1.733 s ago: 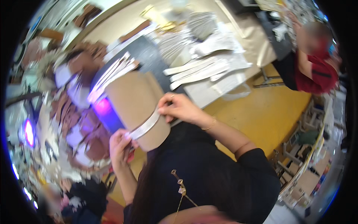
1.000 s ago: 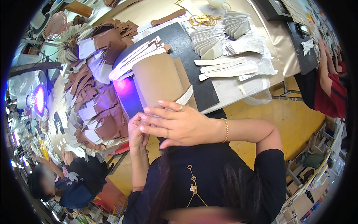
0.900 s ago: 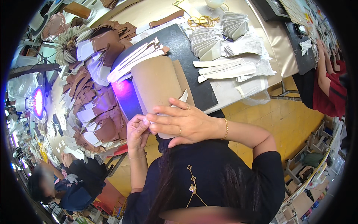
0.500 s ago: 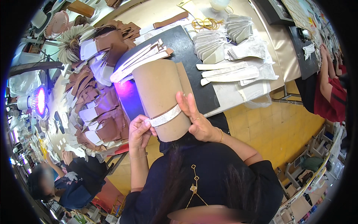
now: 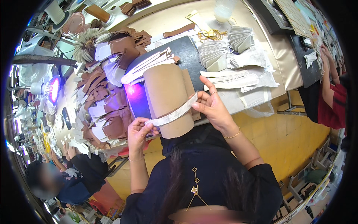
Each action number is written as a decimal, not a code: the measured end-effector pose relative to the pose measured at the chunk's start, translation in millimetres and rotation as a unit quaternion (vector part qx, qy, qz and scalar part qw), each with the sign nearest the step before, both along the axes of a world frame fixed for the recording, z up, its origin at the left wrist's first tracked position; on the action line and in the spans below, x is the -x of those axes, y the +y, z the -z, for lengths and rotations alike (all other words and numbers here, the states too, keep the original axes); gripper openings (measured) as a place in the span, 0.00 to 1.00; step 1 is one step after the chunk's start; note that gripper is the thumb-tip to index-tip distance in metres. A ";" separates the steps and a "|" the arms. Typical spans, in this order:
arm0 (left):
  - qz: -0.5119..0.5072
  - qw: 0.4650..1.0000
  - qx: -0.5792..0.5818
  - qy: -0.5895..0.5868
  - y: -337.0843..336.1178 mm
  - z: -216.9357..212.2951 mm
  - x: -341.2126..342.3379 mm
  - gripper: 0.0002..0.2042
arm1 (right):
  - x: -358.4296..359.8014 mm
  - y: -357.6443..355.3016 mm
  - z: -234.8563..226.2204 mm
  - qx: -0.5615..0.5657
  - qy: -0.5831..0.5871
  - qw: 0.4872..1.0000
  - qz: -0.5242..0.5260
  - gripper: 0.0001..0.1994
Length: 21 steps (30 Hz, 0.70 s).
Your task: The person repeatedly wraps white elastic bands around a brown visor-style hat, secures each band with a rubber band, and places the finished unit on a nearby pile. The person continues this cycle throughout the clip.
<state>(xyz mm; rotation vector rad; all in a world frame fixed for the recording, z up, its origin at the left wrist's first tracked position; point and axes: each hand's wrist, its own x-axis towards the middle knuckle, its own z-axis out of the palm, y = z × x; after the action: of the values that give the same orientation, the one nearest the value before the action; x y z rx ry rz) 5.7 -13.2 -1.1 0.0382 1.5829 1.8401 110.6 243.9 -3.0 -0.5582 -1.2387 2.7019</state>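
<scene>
Worktable [image 5: 261,80], cluttered: brown leather pieces [image 5: 112,100], white folded stacks [image 5: 214,56]. Tan curved form [image 5: 167,99] upright at front edge; left hand [image 5: 140,132] and right hand [image 5: 210,106] pinch white strip [image 5: 172,114] across it. Form's base hidden.

Tan cylindrical form [image 5: 166,99], smooth and rounded on top, lying lengthwise on the near edge of the dark mat [image 5: 186,52], its near end overhanging toward the person. Pale strip [image 5: 172,114], long, narrow and flat, draped crosswise over the form's near part, sloping from low left to high right; its left end is pinched in the left hand [image 5: 138,131], its right end in the right hand [image 5: 210,106].
</scene>
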 end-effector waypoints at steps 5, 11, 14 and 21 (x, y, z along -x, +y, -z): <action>-0.094 0.978 0.081 0.165 20.5 -34.0 6.6 0.12 | 3.3 10.7 -33.0 -0.151 0.116 0.982 -0.013 0.43; 0.124 0.794 0.198 0.561 64.7 -92.7 -11.5 0.18 | -0.9 4.3 -66.1 -0.441 0.252 0.861 0.001 0.28; 0.190 0.732 0.095 0.647 81.8 -98.0 -6.8 0.16 | -7.8 5.9 -74.9 -0.559 0.288 0.777 0.028 0.21; 0.151 0.716 0.036 0.681 91.1 -89.1 -10.9 0.12 | -22.2 17.5 -84.7 -0.649 0.281 0.707 0.017 0.15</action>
<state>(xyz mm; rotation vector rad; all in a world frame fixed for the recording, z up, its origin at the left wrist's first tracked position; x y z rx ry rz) 16.6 77.9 88.0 1.8731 2.2795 1.3806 132.8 261.4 81.7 0.4030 -2.2610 1.1101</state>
